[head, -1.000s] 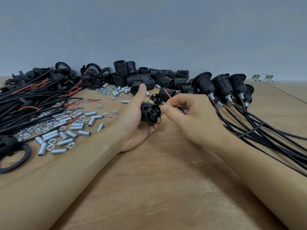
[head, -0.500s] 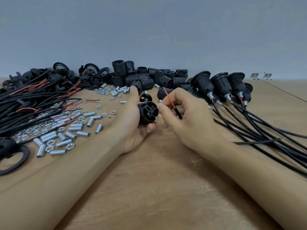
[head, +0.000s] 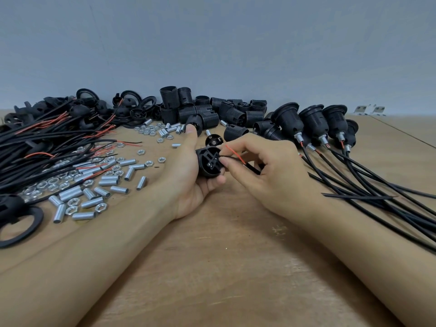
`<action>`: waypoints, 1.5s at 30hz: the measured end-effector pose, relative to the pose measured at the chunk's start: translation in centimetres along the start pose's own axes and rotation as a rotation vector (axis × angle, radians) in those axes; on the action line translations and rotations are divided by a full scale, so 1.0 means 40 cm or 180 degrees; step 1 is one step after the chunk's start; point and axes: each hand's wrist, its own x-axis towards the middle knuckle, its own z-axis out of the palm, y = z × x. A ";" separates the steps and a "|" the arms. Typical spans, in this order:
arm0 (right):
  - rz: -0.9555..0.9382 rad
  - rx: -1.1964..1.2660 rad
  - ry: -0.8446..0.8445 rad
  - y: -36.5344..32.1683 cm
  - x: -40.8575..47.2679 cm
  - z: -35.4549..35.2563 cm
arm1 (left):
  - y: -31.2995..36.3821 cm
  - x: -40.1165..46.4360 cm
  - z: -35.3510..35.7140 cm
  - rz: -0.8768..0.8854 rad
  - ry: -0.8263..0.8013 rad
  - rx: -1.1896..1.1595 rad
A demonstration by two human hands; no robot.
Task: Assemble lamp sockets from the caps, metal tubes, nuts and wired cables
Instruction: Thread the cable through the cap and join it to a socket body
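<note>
Your left hand grips the socket, terminals facing you, so your right hand can pinch the cable wires in.

A black socket body is held on its side above the wooden table, open end with its inner ribs turned to the right. A black cable is pinched just beside it, its red wire and black wire bared, the black one reaching the opening. Metal tubes and hex nuts are scattered at left, beside a heap of wired cables. Loose threaded socket shells are piled at the back. Four assembled sockets are laid at right, cables trailing.
</note>
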 end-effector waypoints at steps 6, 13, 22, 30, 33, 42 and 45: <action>0.0004 -0.0113 -0.0056 -0.005 -0.006 0.004 | 0.000 -0.003 0.001 0.0060 0.0075 0.0085; 0.0036 -0.0216 0.0094 -0.005 -0.008 0.007 | 0.001 -0.001 0.002 0.0042 0.0033 0.0254; 0.0252 0.0097 0.0088 -0.005 -0.013 0.015 | -0.002 0.002 0.004 0.0093 0.0074 0.0273; 0.0504 0.0433 -0.0028 -0.004 -0.014 0.018 | -0.003 0.001 0.007 0.0111 0.0113 0.0293; 0.0463 0.0488 -0.0161 -0.004 -0.013 0.009 | 0.002 0.001 0.002 0.0065 0.0094 0.0253; 0.0477 0.0473 0.0007 0.001 -0.009 0.005 | 0.004 0.002 -0.005 -0.0008 -0.0135 0.0130; 0.0465 0.0335 0.0189 0.004 -0.008 0.009 | 0.003 0.004 -0.006 0.0040 -0.0222 0.0201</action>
